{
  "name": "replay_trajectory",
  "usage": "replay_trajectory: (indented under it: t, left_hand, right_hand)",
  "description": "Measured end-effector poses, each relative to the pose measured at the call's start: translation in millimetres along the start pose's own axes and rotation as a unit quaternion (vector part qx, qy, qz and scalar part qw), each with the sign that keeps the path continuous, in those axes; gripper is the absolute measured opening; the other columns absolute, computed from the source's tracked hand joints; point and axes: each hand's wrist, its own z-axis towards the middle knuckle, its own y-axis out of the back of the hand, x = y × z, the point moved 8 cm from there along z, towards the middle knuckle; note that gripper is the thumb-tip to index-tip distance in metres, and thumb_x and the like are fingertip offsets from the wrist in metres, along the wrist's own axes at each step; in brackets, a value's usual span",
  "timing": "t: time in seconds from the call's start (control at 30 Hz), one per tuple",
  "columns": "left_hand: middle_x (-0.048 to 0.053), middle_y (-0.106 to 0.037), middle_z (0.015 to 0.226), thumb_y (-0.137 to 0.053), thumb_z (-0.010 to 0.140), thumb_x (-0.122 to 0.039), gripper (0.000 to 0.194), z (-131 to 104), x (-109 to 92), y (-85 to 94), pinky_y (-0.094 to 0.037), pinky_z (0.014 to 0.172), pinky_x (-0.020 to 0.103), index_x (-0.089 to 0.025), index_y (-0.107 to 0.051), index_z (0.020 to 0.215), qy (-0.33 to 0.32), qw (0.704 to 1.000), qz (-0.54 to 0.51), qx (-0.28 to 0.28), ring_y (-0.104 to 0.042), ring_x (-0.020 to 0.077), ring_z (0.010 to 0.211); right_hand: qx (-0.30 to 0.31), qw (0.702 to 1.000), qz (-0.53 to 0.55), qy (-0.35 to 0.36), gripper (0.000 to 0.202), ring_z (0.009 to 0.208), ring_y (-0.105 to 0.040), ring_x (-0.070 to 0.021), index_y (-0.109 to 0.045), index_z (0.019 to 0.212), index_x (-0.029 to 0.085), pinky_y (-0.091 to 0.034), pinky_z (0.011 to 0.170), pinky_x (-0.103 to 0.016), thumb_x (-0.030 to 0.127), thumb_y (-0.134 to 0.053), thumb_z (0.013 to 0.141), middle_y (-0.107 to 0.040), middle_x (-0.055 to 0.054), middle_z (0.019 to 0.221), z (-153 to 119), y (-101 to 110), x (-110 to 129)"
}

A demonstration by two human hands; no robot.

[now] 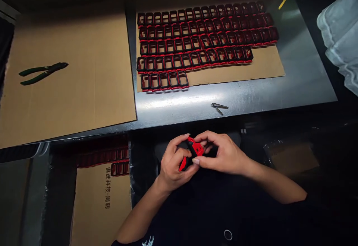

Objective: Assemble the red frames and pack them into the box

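Between my two hands, just off the table's front edge, is a red and black plastic housing (198, 148). My left hand (175, 160) is closed around its left side, with the fingers curled over the black part. From the right, my right hand (220, 153) pinches the red end between thumb and fingers. Parts of the housing are hidden by my fingers. Beyond my hands, several rows of similar red and black frames (177, 62) stand on a cardboard sheet (265, 61).
Small metal nippers (219, 108) lie near the front edge of the metal table (167, 108). Green-handled pliers (41, 73) rest on a cardboard sheet (84, 100) at left. A box at lower left holds more red frames (120, 168). A yellow item (283, 2) lies at the far right.
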Motion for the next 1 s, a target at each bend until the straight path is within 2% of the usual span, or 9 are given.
replay_trajectory:
  t: [0.13,0.27,0.4,0.67,0.83,1.0]
  left_hand:
    - [0.014,-0.062,0.127,-0.077,0.079,-0.023,0.018,-1.6,-3.1,-0.6,-0.063,0.089,0.041,-0.02,-0.061,0.088,-0.043,0.998,0.049,0.011,-0.069,0.0294,0.113]
    - [0.011,-0.062,0.131,-0.077,0.078,-0.02,0.017,-4.4,-5.0,1.4,-0.063,0.091,0.042,-0.021,-0.062,0.085,-0.082,0.995,0.056,-0.004,-0.068,0.0305,0.117]
    - [0.008,-0.063,0.135,-0.079,0.074,-0.012,0.021,-5.9,-9.0,4.7,-0.066,0.086,0.039,-0.021,-0.06,0.08,-0.122,0.992,0.032,-0.03,-0.069,0.0302,0.119]
    - [0.011,-0.071,0.125,-0.082,0.077,-0.019,0.023,-5.5,-11.4,5.9,-0.067,0.086,0.039,-0.02,-0.06,0.08,-0.167,0.986,0.021,-0.011,-0.072,0.0309,0.116]
    - [0.006,-0.076,0.116,-0.082,0.076,-0.016,0.022,-5.0,-8.8,5.5,-0.067,0.084,0.039,-0.023,-0.062,0.08,-0.168,0.985,0.029,-0.008,-0.072,0.0314,0.114]
    - [0.009,-0.075,0.118,-0.08,0.076,-0.013,0.021,-6.7,-4.3,4.0,-0.067,0.084,0.04,-0.022,-0.061,0.08,-0.162,0.986,0.047,-0.017,-0.072,0.0329,0.115]
  right_hand:
    - [-0.01,0.999,-0.035,0.039,0.03,0.066,-0.064,-0.0125,-0.071,0.103,0.019,-0.053,0.056,-0.021,0.03,-0.082,0.078,-0.072,-0.001,0.083,2.8,-6.8,6.4]
    - [-0.01,0.996,-0.017,0.082,0.026,0.066,-0.064,-0.0121,-0.074,0.103,0.018,-0.054,0.055,-0.021,0.027,-0.08,0.08,-0.071,-0.004,0.088,1.7,-4.8,8.1]
    - [0.008,0.997,0.048,0.062,0.024,0.069,-0.066,-0.0122,-0.077,0.105,0.019,-0.057,0.06,-0.022,0.018,-0.075,0.081,-0.07,-0.004,0.09,1.0,-2.6,-1.4]
    - [0.036,0.989,0.133,0.062,0.027,0.075,-0.068,-0.012,-0.077,0.107,0.02,-0.056,0.061,-0.02,0.015,-0.073,0.08,-0.072,-0.006,0.1,-1.6,-8.2,-16.0]
    - [0.001,0.99,0.079,0.121,0.031,0.09,-0.072,-0.0176,-0.076,0.111,0.023,-0.06,0.073,-0.027,0.013,-0.073,0.082,-0.075,-0.007,0.106,-2.7,-5.0,-7.6]
    - [-0.035,0.984,0.002,0.174,0.026,0.097,-0.074,-0.0205,-0.077,0.107,0.024,-0.061,0.086,-0.035,0.014,-0.076,0.084,-0.077,-0.007,0.103,-4.7,-1.2,2.3]
